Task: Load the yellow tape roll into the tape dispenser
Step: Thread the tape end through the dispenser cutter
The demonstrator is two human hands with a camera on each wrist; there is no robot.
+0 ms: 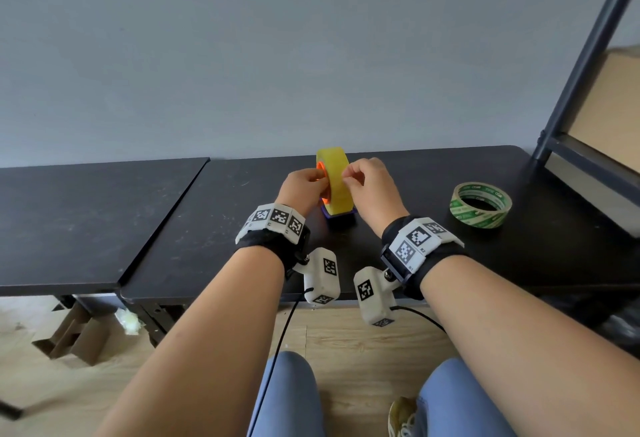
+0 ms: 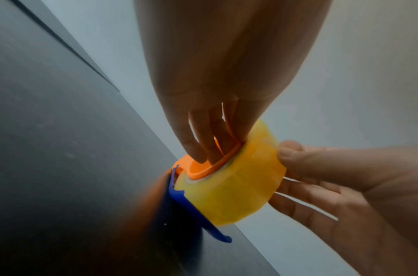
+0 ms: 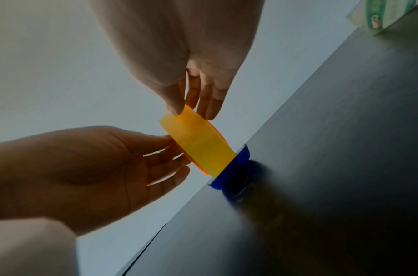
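So the yellow tape roll (image 1: 336,178) is already sitting upright on the tape dispenser (image 1: 337,217), which stands on the black tabletop (image 1: 398,173) about mid-way along. In the left wrist view the orange hub (image 2: 203,167) is through the core and the blue base cradles the bottom of the roll, so I'd call the seating step pretty much done, or at least very close.

My left hand (image 1: 304,187) has its fingers curled into the hub on the roll's left face, holding it steady. My right hand (image 1: 372,187) is pinching at the roll's outer surface near the top, thumb and forefinger together. Looks like I'm hunting for the loose end, though I can't actually make out a lifted tab.

Next move, I reckon: peel that end free and draw it to the cutter, keeping the hub braced so the roll doesn't pop off. The green tape roll (image 1: 480,205) off to the right isn't involved.
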